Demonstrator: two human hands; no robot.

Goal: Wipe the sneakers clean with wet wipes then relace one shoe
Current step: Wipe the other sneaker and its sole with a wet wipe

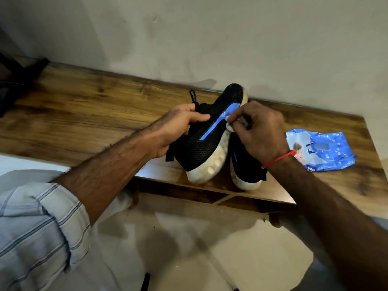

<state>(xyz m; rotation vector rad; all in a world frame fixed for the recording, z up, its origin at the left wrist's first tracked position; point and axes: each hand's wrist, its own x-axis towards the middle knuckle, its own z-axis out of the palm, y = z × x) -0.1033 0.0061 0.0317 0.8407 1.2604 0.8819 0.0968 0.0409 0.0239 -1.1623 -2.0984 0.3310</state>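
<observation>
You are working at a wooden table [88, 114] set against the wall, and both sneakers stand at its near edge so they sit right under your arms. The sneaker you are cleaning [206, 148] is tipped onto its side and propped up, heel toward you, which turns its white sole and blue stripe up to the wipe. The second sneaker [244, 164] waits just behind it on the right, partly hidden by your wrist. The blue wipes pack [321, 149] lies flat, near your right forearm (close enough to grab a fresh sheet, I'd judge). Your left hand [178, 127] curls round the laced top of the shoe, thumb lying across the upper, to brace it against the rubbing. Your right hand [259, 131] pinches the bunched wet wipe [228, 125] and presses it where the sole edge meets the stripe. Relacing looks not yet begun.
</observation>
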